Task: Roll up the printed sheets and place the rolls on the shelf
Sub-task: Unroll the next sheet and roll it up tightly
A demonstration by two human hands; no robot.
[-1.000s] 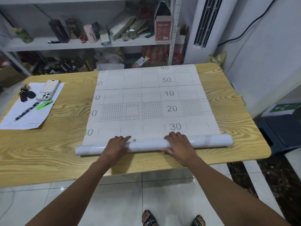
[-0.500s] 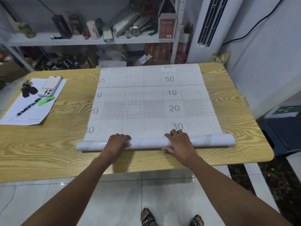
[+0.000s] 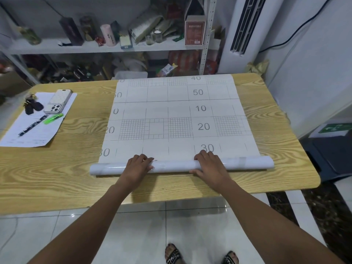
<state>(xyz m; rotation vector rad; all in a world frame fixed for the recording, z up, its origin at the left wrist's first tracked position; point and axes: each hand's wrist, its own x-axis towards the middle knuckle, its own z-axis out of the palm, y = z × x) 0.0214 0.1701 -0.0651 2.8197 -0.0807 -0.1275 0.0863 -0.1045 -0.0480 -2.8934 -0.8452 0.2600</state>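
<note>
One roll (image 3: 171,165), part-wound from printed sheet (image 3: 177,111): we gripped it, left hand (image 3: 137,167) and right hand (image 3: 211,164) curled over, spaced apart, presumably for even winding.

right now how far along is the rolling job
Done: only the near edge is wound into a roll. In hand: left hand and right hand hold it on the table. Left: most of the sheet lies flat to roll, then the roll goes to the shelf.
</note>
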